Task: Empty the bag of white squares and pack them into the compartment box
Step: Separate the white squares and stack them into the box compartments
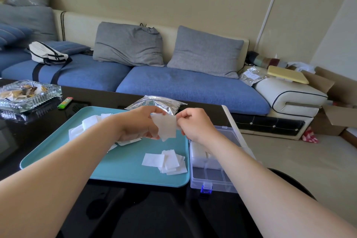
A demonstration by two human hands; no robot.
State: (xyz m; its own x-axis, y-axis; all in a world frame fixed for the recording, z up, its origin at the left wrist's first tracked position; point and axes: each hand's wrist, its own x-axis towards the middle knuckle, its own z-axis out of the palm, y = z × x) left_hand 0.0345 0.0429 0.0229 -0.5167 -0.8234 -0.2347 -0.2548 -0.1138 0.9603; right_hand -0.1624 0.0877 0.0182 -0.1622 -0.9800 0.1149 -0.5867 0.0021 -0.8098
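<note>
Both hands hold a small stack of white squares (166, 126) above the teal tray (127, 168). My left hand (138, 123) grips the stack from the left; my right hand (193, 123) pinches its right edge. More loose white squares lie on the tray in a pile at the lower right (166, 161) and another pile at the upper left (85, 125). The clear compartment box (210, 176) stands open to the right of the tray, with white squares in its far compartments. The silver foil bag (160, 103) lies flat behind the tray.
The tray and box sit on a glossy black table (135, 208). A glass ashtray (27, 93) and a green lighter (65, 103) are at the far left. A blue sofa (173, 81) with grey cushions runs behind the table.
</note>
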